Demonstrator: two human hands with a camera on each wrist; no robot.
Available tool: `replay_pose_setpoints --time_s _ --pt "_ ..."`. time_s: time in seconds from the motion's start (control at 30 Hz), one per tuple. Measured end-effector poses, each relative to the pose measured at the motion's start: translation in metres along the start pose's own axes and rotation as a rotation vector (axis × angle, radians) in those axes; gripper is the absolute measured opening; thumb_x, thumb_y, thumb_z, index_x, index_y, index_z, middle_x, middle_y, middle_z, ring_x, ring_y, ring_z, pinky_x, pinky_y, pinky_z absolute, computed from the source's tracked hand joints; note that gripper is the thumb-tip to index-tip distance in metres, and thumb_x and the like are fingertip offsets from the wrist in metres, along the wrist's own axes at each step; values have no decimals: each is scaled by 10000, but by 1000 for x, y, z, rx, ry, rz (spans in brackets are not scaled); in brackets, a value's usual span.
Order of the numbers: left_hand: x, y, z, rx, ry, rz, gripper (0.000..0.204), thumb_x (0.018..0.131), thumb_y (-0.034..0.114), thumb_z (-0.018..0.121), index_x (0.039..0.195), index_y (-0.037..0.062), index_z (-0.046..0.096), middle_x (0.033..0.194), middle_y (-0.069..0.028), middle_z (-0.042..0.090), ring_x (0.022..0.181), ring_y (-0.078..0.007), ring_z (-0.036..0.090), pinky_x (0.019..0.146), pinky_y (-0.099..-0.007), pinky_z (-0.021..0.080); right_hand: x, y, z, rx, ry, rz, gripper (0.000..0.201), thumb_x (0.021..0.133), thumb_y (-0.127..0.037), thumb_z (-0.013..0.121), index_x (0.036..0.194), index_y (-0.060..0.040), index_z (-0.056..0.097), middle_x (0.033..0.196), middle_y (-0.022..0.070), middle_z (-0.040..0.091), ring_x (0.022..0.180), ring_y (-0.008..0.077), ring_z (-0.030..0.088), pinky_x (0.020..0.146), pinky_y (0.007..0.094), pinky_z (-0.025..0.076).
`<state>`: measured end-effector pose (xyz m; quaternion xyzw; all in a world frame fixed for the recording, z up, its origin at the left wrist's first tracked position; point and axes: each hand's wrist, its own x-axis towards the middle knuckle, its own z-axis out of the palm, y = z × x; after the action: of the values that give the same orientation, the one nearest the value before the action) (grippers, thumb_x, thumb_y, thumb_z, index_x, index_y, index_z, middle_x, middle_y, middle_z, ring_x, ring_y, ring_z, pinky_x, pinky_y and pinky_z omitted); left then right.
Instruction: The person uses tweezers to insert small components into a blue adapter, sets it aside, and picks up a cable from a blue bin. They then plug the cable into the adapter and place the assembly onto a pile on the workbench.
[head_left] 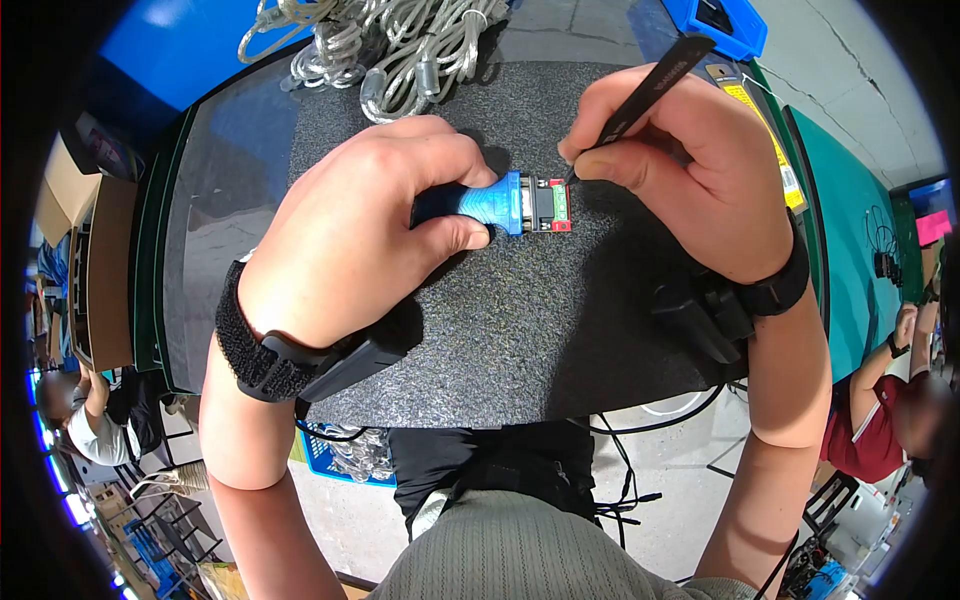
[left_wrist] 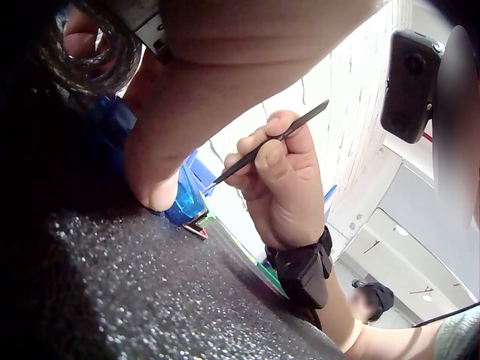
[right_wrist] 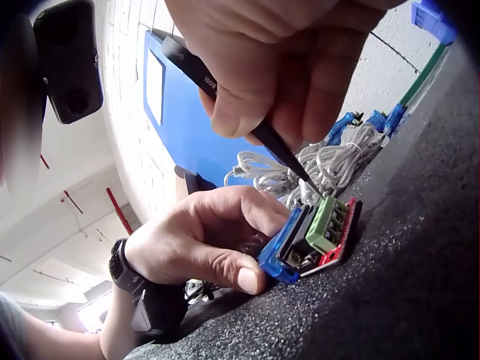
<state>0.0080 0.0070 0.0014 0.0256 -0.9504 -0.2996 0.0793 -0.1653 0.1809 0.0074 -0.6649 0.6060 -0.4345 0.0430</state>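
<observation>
My left hand (head_left: 350, 200) grips a blue serial connector (head_left: 492, 205) between thumb and fingers, low over the black mat (head_left: 480, 330). On the connector's right end sits a small red circuit board (right_wrist: 330, 257) carrying a green screw terminal block (right_wrist: 324, 225). Between thumb and fingers, my right hand (head_left: 700, 160) pinches black tweezers (head_left: 655, 90), slanting down to the left. Their pointed tip is right at the terminal block's top edge in the right wrist view. The connector's rear part is hidden inside my left hand.
Coiled clear-jacketed cables (head_left: 425, 60) lie at the back of the table. A blue bin (head_left: 730, 30) stands at the back right, near a yellow-labelled item (head_left: 765, 130). Below the table's front edge is a blue basket (head_left: 320, 455). Other people are at both sides.
</observation>
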Motion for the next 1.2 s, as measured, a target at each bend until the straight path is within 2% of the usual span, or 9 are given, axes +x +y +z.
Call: replay_pose_setpoints --time_s 0.9,1.07,1.2 --pt "1 1 0 0 -6 12 347 705 63 815 1002 -7 652 949 -126 652 913 -305 633 822 -381 503 0 -1 0 -7 -15 12 143 804 -38 757 921 -13 681 868 46 686 750 137 657 677 244 513" --pt "-1 2 2 -14 33 31 345 703 60 815 989 -14 637 954 -125 657 912 -308 634 825 -384 501 -1 -4 -3 9 -9 43 137 817 -29 752 916 17 669 869 55 684 763 123 656 689 232 516" --pt "-1 3 1 -7 16 -18 345 702 62 817 981 -14 630 957 -124 658 922 -307 631 835 -383 498 -4 -5 -3 72 40 106 134 826 -16 747 910 38 658 870 59 682 764 119 652 685 225 513"
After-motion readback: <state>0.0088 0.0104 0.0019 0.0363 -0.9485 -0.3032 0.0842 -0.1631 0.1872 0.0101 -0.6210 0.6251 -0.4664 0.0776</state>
